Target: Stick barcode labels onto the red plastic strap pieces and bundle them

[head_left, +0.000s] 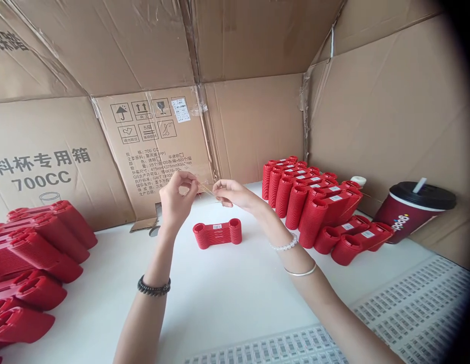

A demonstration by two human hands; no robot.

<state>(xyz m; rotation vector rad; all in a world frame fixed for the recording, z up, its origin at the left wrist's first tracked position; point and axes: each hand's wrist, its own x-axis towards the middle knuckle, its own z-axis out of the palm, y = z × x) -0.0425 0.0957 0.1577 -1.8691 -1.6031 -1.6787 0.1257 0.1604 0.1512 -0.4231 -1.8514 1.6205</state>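
My left hand [177,202] is raised above the table, its thumb and fingertips pinched together. Facing it, my right hand [237,194] also has its fingers closed. Between the two hands run thin, pale yellowish strands [206,188], too fine to name with certainty; both sets of fingertips grip them. On the white table just below lies one red ribbed plastic piece [217,235] with two hollow round ends and a small white label on its middle. Neither hand touches it.
Red pieces are stacked at the left [41,253], and labelled rows of them [310,197] stand at the right. A dark red lidded cup [413,207] with a straw is beyond these. Barcode label sheets [420,308] cover the front right. Cardboard walls [253,131] enclose the table [204,298].
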